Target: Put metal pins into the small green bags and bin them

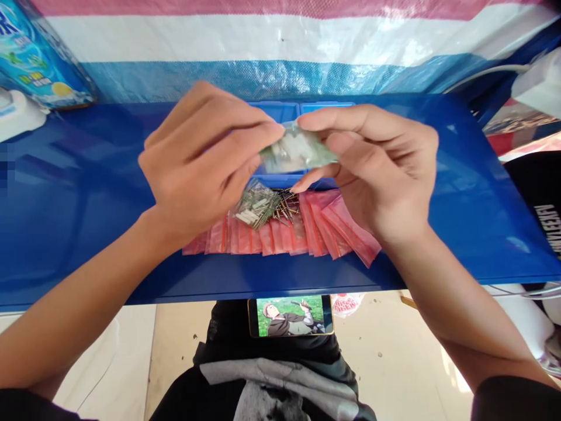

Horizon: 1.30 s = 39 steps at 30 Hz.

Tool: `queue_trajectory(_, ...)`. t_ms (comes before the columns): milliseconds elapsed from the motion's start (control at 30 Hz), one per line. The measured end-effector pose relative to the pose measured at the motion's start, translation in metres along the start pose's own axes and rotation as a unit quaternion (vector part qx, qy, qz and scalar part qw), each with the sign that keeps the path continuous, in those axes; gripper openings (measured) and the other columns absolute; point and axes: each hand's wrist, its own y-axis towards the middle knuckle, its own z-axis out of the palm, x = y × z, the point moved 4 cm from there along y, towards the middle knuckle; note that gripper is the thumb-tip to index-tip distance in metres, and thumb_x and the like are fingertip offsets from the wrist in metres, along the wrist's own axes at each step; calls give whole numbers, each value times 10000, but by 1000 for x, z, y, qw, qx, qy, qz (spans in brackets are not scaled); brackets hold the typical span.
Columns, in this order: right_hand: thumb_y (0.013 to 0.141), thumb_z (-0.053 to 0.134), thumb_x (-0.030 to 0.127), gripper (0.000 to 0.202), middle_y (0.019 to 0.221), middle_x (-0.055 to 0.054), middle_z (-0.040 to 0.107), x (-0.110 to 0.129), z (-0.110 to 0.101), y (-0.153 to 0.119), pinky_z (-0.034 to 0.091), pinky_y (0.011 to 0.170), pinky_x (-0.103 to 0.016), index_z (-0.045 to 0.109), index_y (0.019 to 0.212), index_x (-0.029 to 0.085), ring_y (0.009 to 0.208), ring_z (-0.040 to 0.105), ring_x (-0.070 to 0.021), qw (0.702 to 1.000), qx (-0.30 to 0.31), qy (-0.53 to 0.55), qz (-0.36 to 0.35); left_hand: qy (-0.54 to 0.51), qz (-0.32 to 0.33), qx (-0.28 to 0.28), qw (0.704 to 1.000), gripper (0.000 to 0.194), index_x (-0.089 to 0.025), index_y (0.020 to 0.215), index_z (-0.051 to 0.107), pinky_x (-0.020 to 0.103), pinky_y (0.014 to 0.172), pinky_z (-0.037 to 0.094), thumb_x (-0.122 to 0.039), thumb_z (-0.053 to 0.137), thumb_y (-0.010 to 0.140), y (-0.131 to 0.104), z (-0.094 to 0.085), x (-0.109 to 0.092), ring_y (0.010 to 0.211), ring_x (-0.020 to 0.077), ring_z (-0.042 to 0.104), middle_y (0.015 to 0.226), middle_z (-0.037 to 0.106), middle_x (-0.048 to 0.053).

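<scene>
A small clear plastic bag (297,151) hangs above the blue table (79,199), pinched from both sides. My left hand (205,158) holds its left edge and my right hand (372,169) holds its right edge between thumb and fingers. Below the hands lies a second clear bag (256,204) filled with small metal parts, next to a loose heap of thin metal pins (287,206). A fanned row of pink plastic bags (307,231) lies under and around them. A blue compartment box (302,109) stands just behind the hands, mostly hidden.
A blue printed package (37,58) and a white object (17,114) stand at the back left. A striped woven sheet (280,52) hangs behind the table. A phone (290,316) showing a video rests on my lap below the table's front edge.
</scene>
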Motion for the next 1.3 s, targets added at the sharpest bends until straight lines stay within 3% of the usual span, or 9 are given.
queue_trajectory(167,972,739,421,115,967,-15,754,9,-7,-1,659,782,-481,815,1058,432,869,722,-276,979,-38,-173,-97,-108,-180,-29,977,165,-196,896,744,243,657,476,-288,750,1034,-7,5,6,713,56,633,760,688,-70)
queue_trajectory(333,1025,686,312,138,896,-3,735,15,-2,1,600,789,-435,743,905,351,824,681,-233,948,20,-274,-160,-147,-122,31,981,200,-221,1132,727,294,795,523,-400,645,1099,-28,6,2,960,106,683,885,720,-68)
queue_trajectory(433,1049,649,257,204,767,26,698,15,2,0,558,651,-381,698,857,307,686,662,-183,977,22,-186,-99,-160,-74,100,979,407,-255,1152,722,369,936,566,-636,612,1060,-33,9,-3,1254,188,651,976,756,-64)
queue_trajectory(600,1031,692,352,185,738,39,731,2,12,-3,534,448,-324,706,856,293,586,686,-175,999,33,32,1,-135,-81,153,976,510,-288,1051,733,422,909,626,-771,575,1009,-33,11,-14,1303,229,664,1008,779,-59)
queue_trajectory(733,1006,699,467,175,1032,-8,774,-2,13,-1,640,553,-347,739,891,340,943,772,-252,1000,27,-4,-4,-83,-100,151,980,412,-303,975,728,427,854,639,-672,566,1059,-34,4,-10,1230,223,714,1008,787,-63)
queue_trajectory(833,951,773,450,156,1326,22,700,4,9,1,665,639,-359,747,1103,424,1174,726,-265,997,-12,-44,-56,-53,-165,39,984,249,-276,935,706,398,803,627,-428,603,1103,-33,-4,1,1044,177,747,980,777,-49)
queue_trajectory(967,918,806,271,247,1026,51,766,9,9,0,646,663,-363,790,1101,436,833,744,-196,993,-21,-54,-107,-134,-195,-68,969,158,-228,888,703,326,703,584,-179,683,1037,-29,1,5,840,113,693,894,744,-46)
queue_trajectory(1033,943,781,269,135,860,44,755,7,8,-1,637,642,-372,815,988,392,757,732,-198,991,-37,-73,-110,-175,-198,-63,962,153,-224,890,725,301,679,573,-168,687,1027,-27,6,4,825,105,688,910,751,-38)
queue_trajectory(1300,956,780,310,38,825,40,755,-4,-1,9,542,503,-316,806,971,332,586,663,-148,983,-74,-116,-120,-166,-239,8,957,156,-286,978,754,299,634,607,-256,629,1067,-25,9,1,747,122,716,948,795,-40)
